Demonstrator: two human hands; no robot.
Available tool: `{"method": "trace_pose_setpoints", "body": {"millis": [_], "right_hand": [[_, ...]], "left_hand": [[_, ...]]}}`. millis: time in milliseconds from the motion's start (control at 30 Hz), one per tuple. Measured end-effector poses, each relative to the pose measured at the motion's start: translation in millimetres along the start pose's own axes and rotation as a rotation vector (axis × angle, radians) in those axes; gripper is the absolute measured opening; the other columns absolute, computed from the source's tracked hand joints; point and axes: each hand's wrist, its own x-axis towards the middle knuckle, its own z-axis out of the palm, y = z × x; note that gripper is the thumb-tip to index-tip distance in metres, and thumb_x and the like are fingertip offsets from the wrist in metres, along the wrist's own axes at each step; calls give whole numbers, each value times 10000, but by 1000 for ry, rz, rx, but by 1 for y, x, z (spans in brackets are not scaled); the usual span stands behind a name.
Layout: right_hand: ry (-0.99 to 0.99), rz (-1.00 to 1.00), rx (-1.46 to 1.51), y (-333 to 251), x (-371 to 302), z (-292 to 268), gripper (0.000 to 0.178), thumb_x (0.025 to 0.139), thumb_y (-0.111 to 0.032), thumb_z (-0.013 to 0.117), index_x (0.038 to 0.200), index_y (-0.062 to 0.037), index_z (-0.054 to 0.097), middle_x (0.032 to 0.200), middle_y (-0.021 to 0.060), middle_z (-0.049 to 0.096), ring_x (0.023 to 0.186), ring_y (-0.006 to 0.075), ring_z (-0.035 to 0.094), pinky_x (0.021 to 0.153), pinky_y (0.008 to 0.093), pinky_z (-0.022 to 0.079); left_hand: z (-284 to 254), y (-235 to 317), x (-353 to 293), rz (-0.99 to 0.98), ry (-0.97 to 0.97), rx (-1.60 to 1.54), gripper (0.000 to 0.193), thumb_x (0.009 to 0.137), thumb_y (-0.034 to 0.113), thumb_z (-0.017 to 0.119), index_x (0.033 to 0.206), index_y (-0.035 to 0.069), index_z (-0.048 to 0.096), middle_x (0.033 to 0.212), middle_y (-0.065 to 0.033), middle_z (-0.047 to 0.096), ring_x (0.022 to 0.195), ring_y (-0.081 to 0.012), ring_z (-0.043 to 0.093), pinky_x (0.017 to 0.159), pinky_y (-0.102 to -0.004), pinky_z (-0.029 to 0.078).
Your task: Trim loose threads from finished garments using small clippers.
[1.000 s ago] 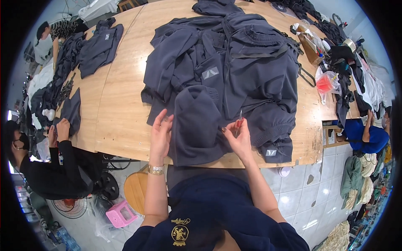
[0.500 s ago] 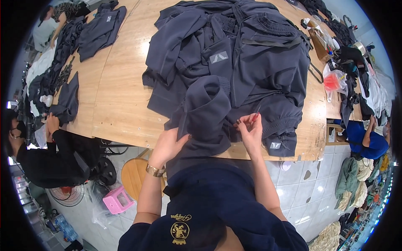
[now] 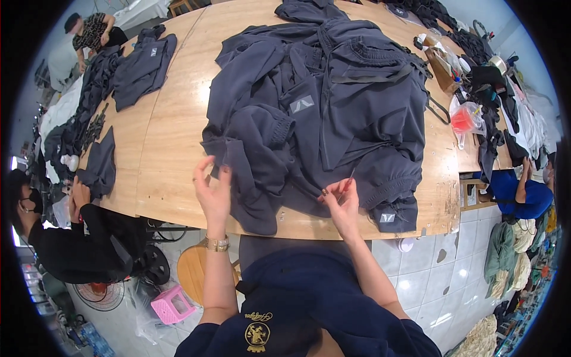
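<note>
A heap of dark grey garments (image 3: 375, 119) with elastic gathers and light patches lies on the wooden table before me. My left hand (image 3: 213, 193), a gold watch at its wrist, is raised with fingers apart beside the heap's near left edge. Close to it lies a loose garment part (image 3: 253, 160) with a gathered band. My right hand (image 3: 344, 208) is closed round a small red-handled tool (image 3: 347, 183) with a thin pointed tip, at the near edge of the heap. Whether its fingertips also pinch cloth, I cannot tell.
More dark garments (image 3: 146, 68) lie on the table's left side. A masked person in black (image 3: 77, 238) works at the left. At the right are a plastic bag with red contents (image 3: 464, 121) and a person in blue (image 3: 517, 199). A wooden stool (image 3: 193, 271) and pink stool (image 3: 172, 304) stand below.
My left hand has let go of the garment part and risen to the left. That part now lies further left and flatter. My right hand has shifted slightly left with the red-handled tool.
</note>
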Motion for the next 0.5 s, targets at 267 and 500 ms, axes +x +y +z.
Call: {"method": "trace_pose_setpoints", "body": {"millis": [267, 500], "right_hand": [[-88, -11, -37, 0, -2, 12, 273, 844, 52, 557, 882, -90, 328, 831, 56, 538, 698, 128, 601, 616, 231, 477], [-62, 32, -25, 0, -7, 9, 276, 834, 74, 554, 875, -83, 330, 840, 55, 531, 700, 127, 590, 637, 238, 488]], "left_hand": [[5, -14, 30, 301, -230, 236, 481, 832, 24, 525, 1306, 35, 442, 1348, -199, 434, 1310, -408, 325, 1078, -416, 286], [-7, 2, 34, 285, -353, 335, 95, 802, 49, 622, 873, 16, 567, 817, -124, 595, 792, -284, 584, 724, -397, 457]]}}
